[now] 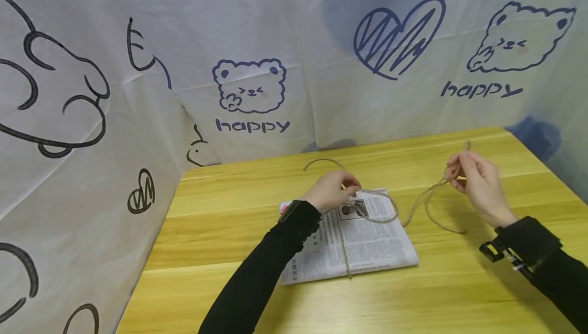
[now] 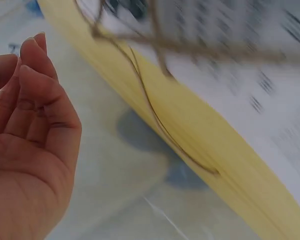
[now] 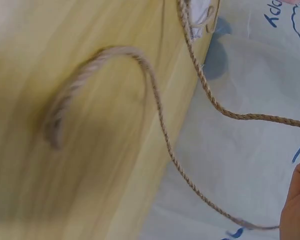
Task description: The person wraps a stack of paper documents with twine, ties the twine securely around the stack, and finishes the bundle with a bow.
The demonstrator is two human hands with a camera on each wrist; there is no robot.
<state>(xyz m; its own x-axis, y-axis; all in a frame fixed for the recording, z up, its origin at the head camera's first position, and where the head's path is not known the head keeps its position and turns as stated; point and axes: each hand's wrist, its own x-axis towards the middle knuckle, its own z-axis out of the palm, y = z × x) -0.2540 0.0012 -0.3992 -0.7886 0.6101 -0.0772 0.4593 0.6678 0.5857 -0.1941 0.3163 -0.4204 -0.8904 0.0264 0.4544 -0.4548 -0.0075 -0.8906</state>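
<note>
Two black sleeves (image 1: pixel 257 278) stretch over a yellow wood table (image 1: pixel 211 232), where a bundle of folded newspaper (image 1: pixel 386 252) lies flat with brown rope (image 3: pixel 122 50) across its top. One strand runs down the middle of the page to the near edge, while a loose loop spreads over the upper right part of the bundle, just beside a printed photo (image 1: pixel 353 210). The left hand (image 1: pixel 332 191) is poised over the bundle's upper part, fingers bent and thumb close to their tips, with rope right at the fingertips; whether it grips any cannot be told. The right hand (image 1: pixel 478 183), off to the right of the bundle and above the table, pinches the rope between thumb and bent fingers, a short length poking up above the grip. Two strands hang from that hand, one leading back toward the newspaper, the other curving down to a loose end. Another rope end curls beyond the bundle, near the table's far side. Behind stands a pale cloth (image 1: pixel 303 32) bearing two bear drawings (image 1: pixel 250 86), each with the word "happy" (image 1: pixel 252 125) beneath, and a large scribbled blue heart (image 1: pixel 398 38) between them.
</note>
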